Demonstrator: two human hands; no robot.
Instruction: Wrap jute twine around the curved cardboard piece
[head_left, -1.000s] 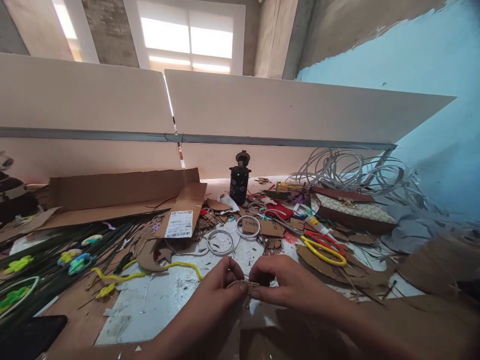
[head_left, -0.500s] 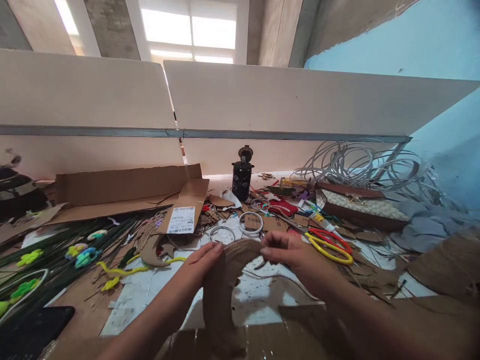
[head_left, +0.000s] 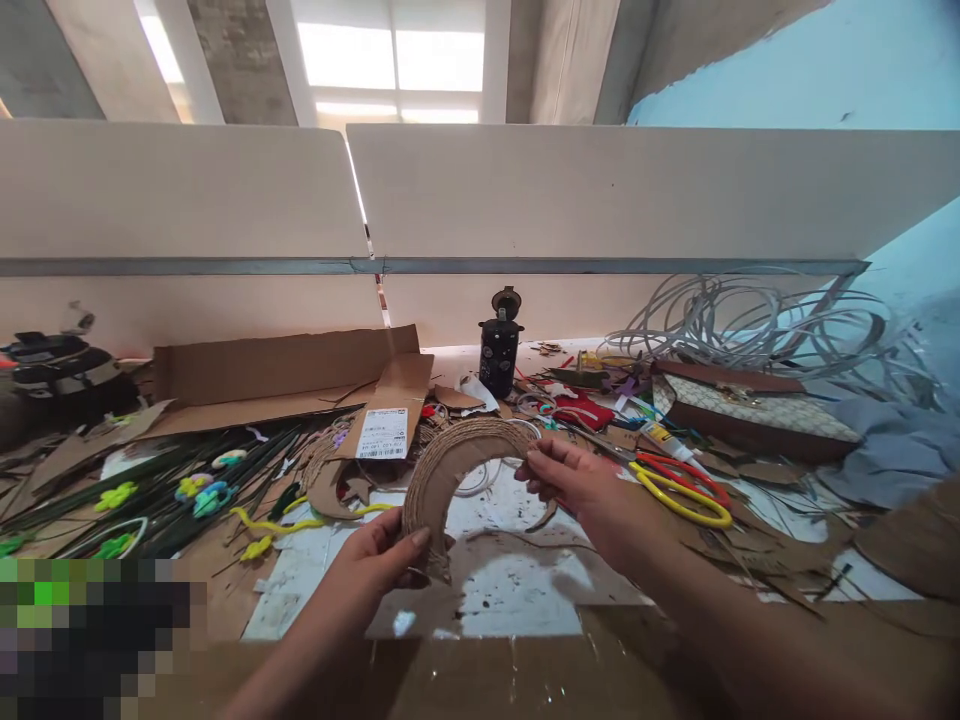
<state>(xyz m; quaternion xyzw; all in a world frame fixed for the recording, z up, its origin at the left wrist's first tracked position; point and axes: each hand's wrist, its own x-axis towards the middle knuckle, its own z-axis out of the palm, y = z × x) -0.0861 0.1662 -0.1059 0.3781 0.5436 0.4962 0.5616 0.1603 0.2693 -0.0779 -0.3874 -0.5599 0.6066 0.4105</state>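
Observation:
Between my hands is a curved, crescent-shaped piece of cardboard (head_left: 450,462), raised over the table, with rows of twine along its outer edge. My left hand (head_left: 386,548) pinches its lower left end, thumb on the front face. At the upper right part, my right hand (head_left: 574,478) grips the edge between thumb and fingers. A thin cord (head_left: 540,538) lies on the white sheet (head_left: 517,605) below. Behind the crescent, a white ring (head_left: 480,480) is partly hidden. Scissors with red and yellow handles (head_left: 686,492) lie to the right of my right hand.
A black bottle (head_left: 499,355) with its lid up stands at the back. To the left are an opened cardboard box (head_left: 277,375), pipe-cleaner flowers (head_left: 211,498) and dark green stems. A patterned bag (head_left: 742,410), a glue bottle (head_left: 667,440) and coiled pale tubing (head_left: 720,320) lie right.
The crescent has turned and come upright, its twine-covered face now showing. My left hand has slid down to its lower left end, while my right hand stays near the upper right.

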